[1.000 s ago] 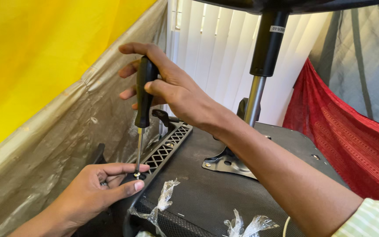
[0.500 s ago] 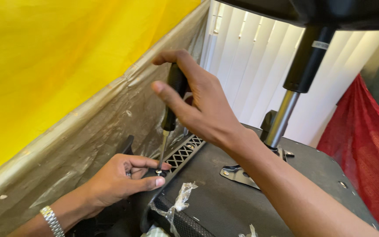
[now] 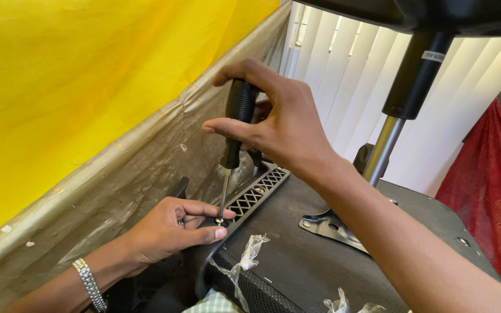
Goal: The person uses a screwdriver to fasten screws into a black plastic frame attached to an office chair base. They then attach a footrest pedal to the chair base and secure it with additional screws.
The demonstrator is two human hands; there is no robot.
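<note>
The right hand (image 3: 279, 124) grips a screwdriver (image 3: 234, 130) upright, its tip apparently on a screw (image 3: 220, 221) steadied by the left hand (image 3: 166, 232).
</note>
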